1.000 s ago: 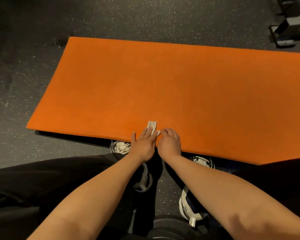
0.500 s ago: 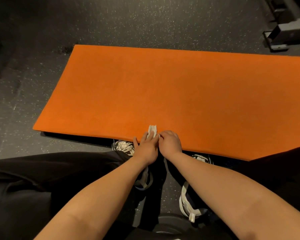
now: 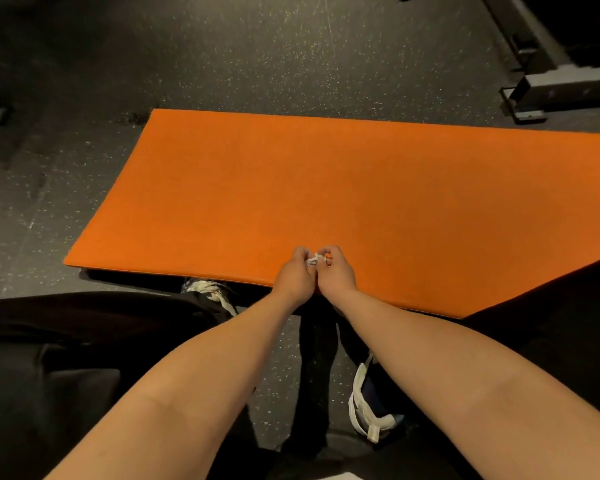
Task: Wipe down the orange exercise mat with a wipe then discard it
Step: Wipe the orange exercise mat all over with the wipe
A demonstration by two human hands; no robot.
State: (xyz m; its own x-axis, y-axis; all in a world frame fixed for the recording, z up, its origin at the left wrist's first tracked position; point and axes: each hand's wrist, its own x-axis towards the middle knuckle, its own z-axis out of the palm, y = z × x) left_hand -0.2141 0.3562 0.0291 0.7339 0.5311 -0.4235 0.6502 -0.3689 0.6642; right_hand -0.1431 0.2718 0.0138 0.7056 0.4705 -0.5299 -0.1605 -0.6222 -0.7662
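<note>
The flat orange rectangular foam exercise mat (image 3: 361, 188) lies on the dark speckled rubber floor (image 3: 257, 46). At the mat's near edge, left of its middle, the toe of a white-laced sneaker (image 3: 205, 287) peeks out. Over the middle of that edge the left hand (image 3: 293, 277), fingers curled, pinches one side of the small crumpled white wipe (image 3: 313, 260). Whether the wipe touches the mat cannot be told. The right hand (image 3: 336, 273), pressed against the left, pinches the wipe's other side. A white-and-navy shoe (image 3: 368, 410) sits short of the near edge. Past the mat's far edge, toward the right, stands a grey metal machine base (image 3: 551, 88).
</note>
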